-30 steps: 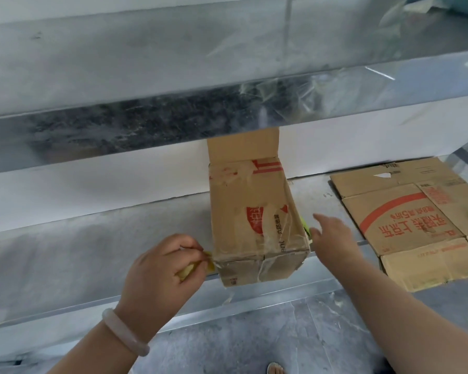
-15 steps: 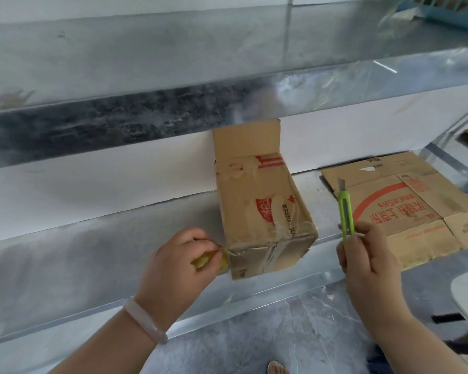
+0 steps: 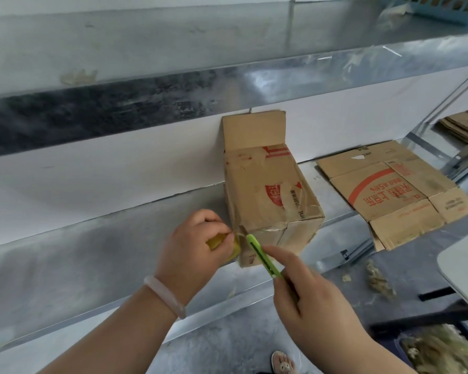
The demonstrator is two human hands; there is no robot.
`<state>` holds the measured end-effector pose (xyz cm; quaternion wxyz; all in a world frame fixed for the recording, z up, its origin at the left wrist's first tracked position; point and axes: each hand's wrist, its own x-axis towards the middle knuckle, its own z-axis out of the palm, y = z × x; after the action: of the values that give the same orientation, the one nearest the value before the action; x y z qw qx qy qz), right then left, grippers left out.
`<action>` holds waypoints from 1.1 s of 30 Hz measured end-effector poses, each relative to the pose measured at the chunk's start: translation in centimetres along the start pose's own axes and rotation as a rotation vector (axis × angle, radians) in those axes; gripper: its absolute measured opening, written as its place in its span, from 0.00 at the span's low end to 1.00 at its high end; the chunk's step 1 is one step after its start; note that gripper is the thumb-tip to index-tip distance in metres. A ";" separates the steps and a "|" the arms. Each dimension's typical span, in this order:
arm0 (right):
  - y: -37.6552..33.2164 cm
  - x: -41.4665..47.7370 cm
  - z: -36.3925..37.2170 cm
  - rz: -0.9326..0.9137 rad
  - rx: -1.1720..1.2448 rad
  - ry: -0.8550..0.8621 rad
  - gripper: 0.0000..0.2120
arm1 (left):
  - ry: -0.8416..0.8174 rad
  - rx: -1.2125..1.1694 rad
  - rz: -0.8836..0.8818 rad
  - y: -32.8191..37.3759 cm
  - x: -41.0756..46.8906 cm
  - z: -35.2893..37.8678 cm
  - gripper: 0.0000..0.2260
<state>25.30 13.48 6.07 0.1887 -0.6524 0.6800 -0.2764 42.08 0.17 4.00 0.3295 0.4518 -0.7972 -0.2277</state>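
left hand (image 3: 192, 249): gripping yellow roll (image 3: 216, 241) at box (image 3: 270, 201) corner
right hand (image 3: 314, 298): gripping knife (image 3: 264, 256), cutting there
risk: blade slipping into the left hand, way too close imo

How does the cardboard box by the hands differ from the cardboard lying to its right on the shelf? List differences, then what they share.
The box stands folded up as a block with one flap raised; the flattened carton lies opened out flat. The green knife is at the box's front corner; nothing touches the flattened carton. Both are brown cardboard with red print on the same metal shelf.
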 end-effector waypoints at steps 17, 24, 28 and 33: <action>-1.9 1.1 1.8 -0.008 -0.522 0.024 0.41 | 0.058 0.070 -0.038 0.9 0.3 0.2 0.07; -2.1 1.6 1.8 0.017 -0.568 0.004 0.45 | 0.063 0.078 -0.110 1.2 0.4 0.4 0.04; -2.0 1.9 1.9 0.015 -0.559 -0.010 0.46 | 0.075 0.058 -0.111 1.6 0.1 0.4 0.03; -1.7 2.3 2.1 0.008 -0.530 -0.030 0.49 | 0.083 0.050 -0.159 1.5 0.2 0.4 0.03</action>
<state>27.71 10.90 5.76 0.0226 -0.6804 0.7284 -0.0781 40.86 0.78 4.76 0.3319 0.5308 -0.7498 -0.2141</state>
